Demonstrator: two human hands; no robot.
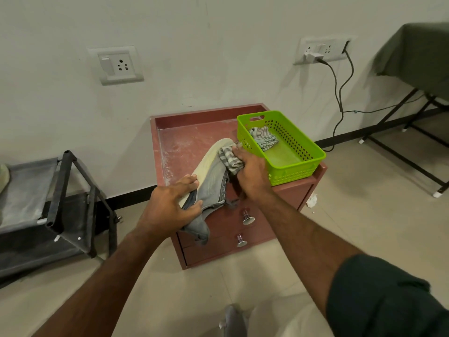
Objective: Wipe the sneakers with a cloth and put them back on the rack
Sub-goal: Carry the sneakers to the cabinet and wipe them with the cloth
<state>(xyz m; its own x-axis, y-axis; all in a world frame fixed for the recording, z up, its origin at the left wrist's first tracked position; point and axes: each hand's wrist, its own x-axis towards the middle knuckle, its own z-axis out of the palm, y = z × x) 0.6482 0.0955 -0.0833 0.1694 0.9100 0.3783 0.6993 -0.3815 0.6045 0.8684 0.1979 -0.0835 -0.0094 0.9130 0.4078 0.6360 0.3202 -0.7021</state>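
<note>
- The left hand grips a grey denim-look sneaker near its heel end, thumb on the upper and fingers curled over the pale sole edge, holding it tilted in the air above the front of a small red-brown drawer cabinet.
- The right hand has its fingers bunched round a grey-and-white striped cloth and presses it against the side of the sneaker near the toe — so, as I judge it, the wiping of this shoe is under way, not finished.
- The sole rim facing the camera looks cream and dull; whether it is clean yet cannot be told from here.
- A green plastic basket sits on the cabinet's right side, just beside the right hand, with a second striped cloth lying in it.
- The black-framed fabric shoe rack stands to the left against the wall, well apart from the cabinet. Something pale shows at its far left edge — possibly another shoe, too cropped to say.
- A grey object, perhaps a second sneaker, shows at the bottom edge near the person's legs, too blurred to be sure.
- Left to do, by my reading: finish this sneaker, wipe any other, then carry them to the rack.
</note>
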